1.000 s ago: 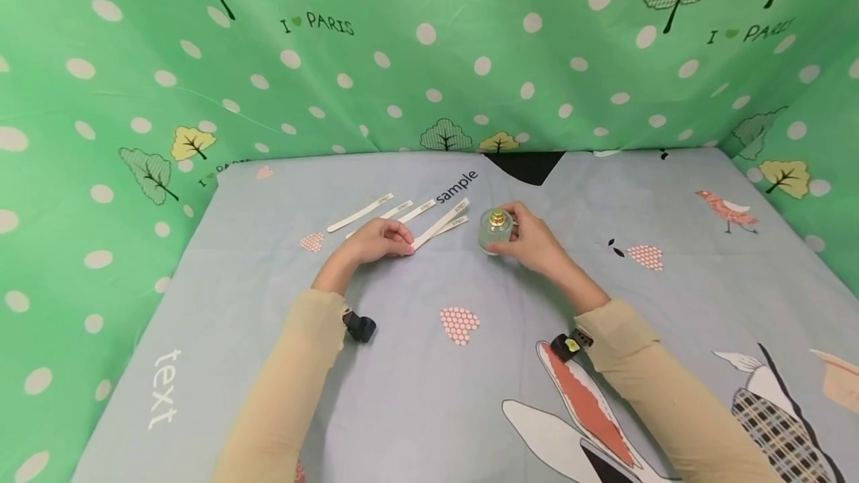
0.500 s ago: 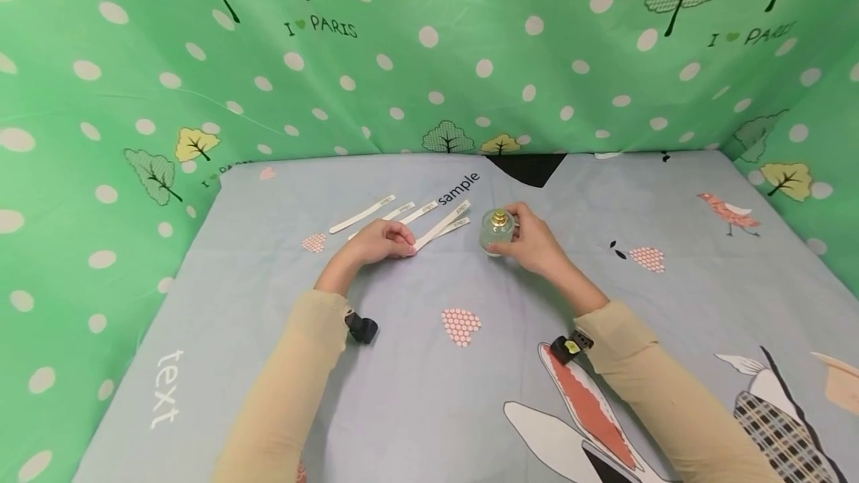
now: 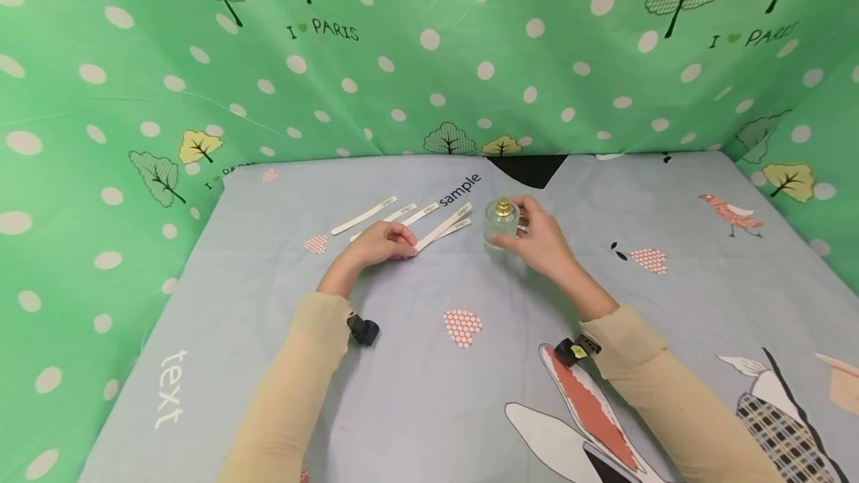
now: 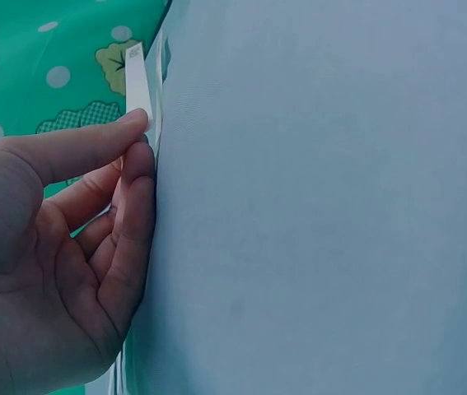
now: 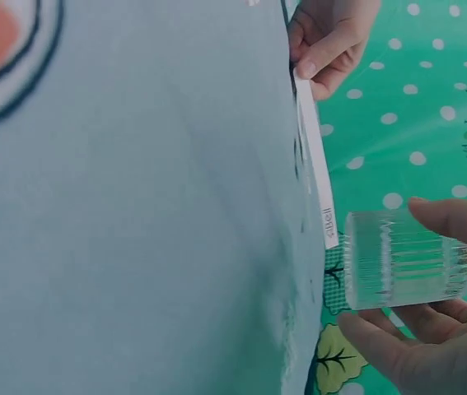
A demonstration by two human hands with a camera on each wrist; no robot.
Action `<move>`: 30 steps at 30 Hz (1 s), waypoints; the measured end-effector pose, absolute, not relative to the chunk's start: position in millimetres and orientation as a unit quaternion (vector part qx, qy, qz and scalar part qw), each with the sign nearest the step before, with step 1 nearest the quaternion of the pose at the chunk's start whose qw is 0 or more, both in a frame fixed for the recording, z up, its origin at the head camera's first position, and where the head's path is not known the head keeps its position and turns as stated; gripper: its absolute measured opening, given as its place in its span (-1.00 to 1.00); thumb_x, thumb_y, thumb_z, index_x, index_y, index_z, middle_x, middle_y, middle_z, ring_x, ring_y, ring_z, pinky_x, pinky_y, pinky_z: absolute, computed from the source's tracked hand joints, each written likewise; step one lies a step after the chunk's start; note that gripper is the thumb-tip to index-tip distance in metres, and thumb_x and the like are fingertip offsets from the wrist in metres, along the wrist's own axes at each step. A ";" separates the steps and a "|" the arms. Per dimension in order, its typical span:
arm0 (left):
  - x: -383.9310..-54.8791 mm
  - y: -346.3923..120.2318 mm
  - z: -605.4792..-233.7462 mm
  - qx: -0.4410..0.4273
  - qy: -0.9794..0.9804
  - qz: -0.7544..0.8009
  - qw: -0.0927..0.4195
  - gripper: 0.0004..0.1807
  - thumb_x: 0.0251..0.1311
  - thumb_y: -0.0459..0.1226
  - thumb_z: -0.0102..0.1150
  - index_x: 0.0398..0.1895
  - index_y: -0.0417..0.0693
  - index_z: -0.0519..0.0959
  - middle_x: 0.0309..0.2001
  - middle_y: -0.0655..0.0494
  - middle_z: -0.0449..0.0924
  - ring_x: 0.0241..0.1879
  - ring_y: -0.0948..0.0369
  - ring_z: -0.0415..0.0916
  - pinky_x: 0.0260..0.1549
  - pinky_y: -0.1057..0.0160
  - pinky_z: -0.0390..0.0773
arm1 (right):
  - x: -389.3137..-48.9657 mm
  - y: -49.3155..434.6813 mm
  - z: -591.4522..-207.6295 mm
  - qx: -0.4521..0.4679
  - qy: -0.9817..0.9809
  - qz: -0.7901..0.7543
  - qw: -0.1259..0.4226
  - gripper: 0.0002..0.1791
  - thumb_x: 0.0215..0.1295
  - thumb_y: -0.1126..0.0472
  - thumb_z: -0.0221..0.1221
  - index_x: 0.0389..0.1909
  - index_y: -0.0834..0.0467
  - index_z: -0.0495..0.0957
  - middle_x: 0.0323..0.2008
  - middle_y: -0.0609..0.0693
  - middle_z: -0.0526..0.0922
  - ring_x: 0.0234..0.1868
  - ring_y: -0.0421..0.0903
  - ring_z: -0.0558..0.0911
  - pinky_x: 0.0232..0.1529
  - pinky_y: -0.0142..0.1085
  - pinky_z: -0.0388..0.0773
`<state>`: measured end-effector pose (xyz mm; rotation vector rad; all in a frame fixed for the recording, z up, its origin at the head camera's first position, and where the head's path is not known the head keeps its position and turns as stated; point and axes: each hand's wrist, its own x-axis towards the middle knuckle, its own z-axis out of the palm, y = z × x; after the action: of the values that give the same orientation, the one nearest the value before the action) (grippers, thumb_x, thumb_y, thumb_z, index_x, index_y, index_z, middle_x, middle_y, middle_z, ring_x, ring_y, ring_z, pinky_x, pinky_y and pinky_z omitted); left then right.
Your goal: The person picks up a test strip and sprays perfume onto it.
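My left hand (image 3: 384, 242) pinches the near end of a white paper perfume test strip (image 3: 446, 226) between thumb and fingertips. The strip's printed end points away toward the back right, and a second strip (image 3: 459, 226) lies crossed beneath it in the head view. To the right, my right hand (image 3: 542, 241) grips a clear, ribbed glass perfume bottle (image 3: 499, 223) with a gold top, thumb on one side and fingers round the other. In the right wrist view the bottle (image 5: 406, 259) is held up off the cloth, its base near the strip's printed end (image 5: 328, 222).
Three more white strips lie side by side left of the left hand, the outermost strip (image 3: 365, 215) fully visible. A grey-blue printed cloth (image 3: 403, 393) covers the table. Behind it hangs a green dotted curtain (image 3: 376, 106). A small black camera sits on each wrist.
The right hand has raised the perfume bottle slightly and shifted it a little to the right. The left hand keeps its pinch on the strip. The head view has tilted very slightly.
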<state>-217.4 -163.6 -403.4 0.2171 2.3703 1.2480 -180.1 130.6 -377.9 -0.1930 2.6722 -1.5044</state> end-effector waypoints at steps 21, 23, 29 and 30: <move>-215.3 -159.8 -402.3 0.088 0.863 0.447 0.217 -0.85 0.20 -0.31 0.31 -0.26 -0.24 0.61 -0.51 0.27 0.49 -0.45 0.35 0.41 -0.39 0.43 0.44 | -155.0 136.6 -357.9 -0.122 0.812 -0.561 -0.108 -0.25 0.16 0.43 0.34 0.38 0.24 0.30 0.14 0.27 0.54 0.06 0.12 0.62 -0.15 -0.66 0.58; -214.7 -160.2 -402.3 0.095 0.866 0.442 0.215 -0.86 0.20 -0.32 0.30 -0.28 -0.23 0.60 -0.52 0.27 0.47 -0.46 0.34 0.38 -0.41 0.42 0.41 | -153.0 137.4 -356.6 -0.134 0.814 -0.551 -0.124 -0.22 0.16 0.41 0.35 0.41 0.19 0.29 0.13 0.25 0.56 0.03 0.12 0.64 -0.17 -0.65 0.59; -205.3 -159.9 -398.1 0.114 0.870 0.430 0.212 -0.89 0.23 -0.32 0.27 -0.29 -0.22 0.60 -0.48 0.22 0.45 -0.46 0.30 0.35 -0.42 0.39 0.40 | -145.9 141.0 -354.6 -0.182 0.809 -0.535 -0.163 -0.10 0.15 0.39 0.38 0.48 0.02 0.17 0.02 0.24 0.64 -0.05 0.14 0.72 -0.27 -0.55 0.65; -203.8 -159.6 -397.4 0.113 0.869 0.434 0.210 -0.89 0.24 -0.32 0.27 -0.29 -0.23 0.60 -0.47 0.21 0.47 -0.45 0.31 0.36 -0.41 0.39 0.42 | -144.8 141.9 -354.3 -0.187 0.808 -0.533 -0.169 -0.09 0.14 0.40 0.38 0.48 0.00 0.16 0.01 0.23 0.65 -0.05 0.13 0.72 -0.28 -0.54 0.66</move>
<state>-203.8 -159.6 -397.4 0.3153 2.4154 1.2068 -144.8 141.9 -354.3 -0.6621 2.8523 -1.8822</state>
